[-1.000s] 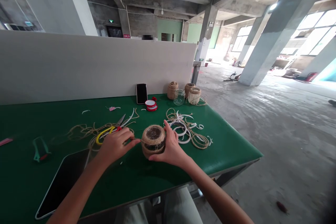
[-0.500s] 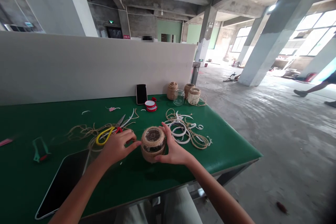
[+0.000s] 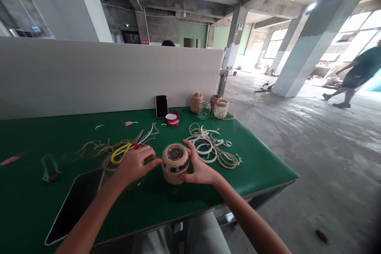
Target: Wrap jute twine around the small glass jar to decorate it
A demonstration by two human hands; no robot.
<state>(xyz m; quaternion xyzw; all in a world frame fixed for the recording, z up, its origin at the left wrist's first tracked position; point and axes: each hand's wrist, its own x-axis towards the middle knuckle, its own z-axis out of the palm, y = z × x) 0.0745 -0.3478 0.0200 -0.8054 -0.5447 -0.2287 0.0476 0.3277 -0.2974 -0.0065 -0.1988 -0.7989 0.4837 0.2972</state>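
Concrete hall point(image 3: 276, 131), green table point(image 3: 256, 170), jar point(image 3: 175, 164)

- No legible text
- Green lit sign point(image 3: 127, 25), 11 o'clock, above dark doorway point(image 3: 131, 37)
- Red placard point(image 3: 144, 42), 11 o'clock: white characters, too small
- Green sign point(image 3: 229, 68), 1–2 o'clock, low on concrete column point(image 3: 233, 39)

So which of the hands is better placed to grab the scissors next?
Probably the left hand. The scissors lie close by its knuckles, while the right hand is further off, curled around the side of the jar. The left may be pinching something, though, so it might need to let go first.
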